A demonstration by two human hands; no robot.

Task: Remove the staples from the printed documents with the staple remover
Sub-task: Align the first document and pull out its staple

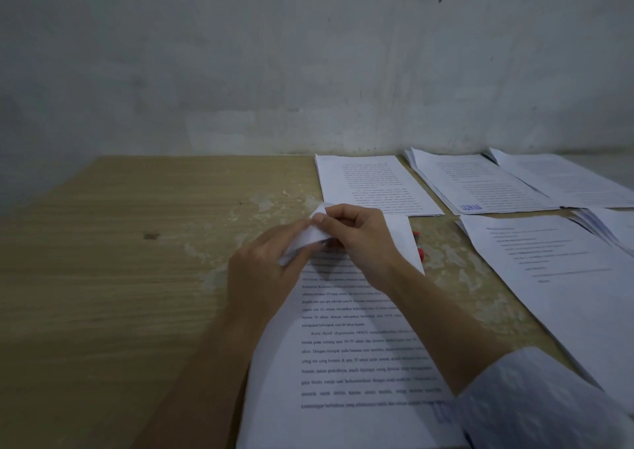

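Your left hand (pixel 264 270) and right hand (pixel 356 239) meet at the far left corner of the printed document (pixel 350 345) that lies in front of you on the wooden table (pixel 120 259). Both hands pinch that corner, which is lifted and folded up off the table; your right thumb and fingers are curled together on the raised paper, and your left fingers close on it from the near left side. You cannot tell whether a staple sits in that corner, as your fingers hide it.

The staple remover (pixel 419 247), a small red thing, lies on the table just beside the right edge of the document, partly hidden behind it, with neither hand touching it.

Further right and far lie more papers: one stack (pixel 370 184) against the wall, a second stack (pixel 480 184) right of it, a third sheet (pixel 576 181) at the far right, and a nearer page (pixel 555 270) on the right side. Your right sleeve (pixel 535 404) shows at the near right.
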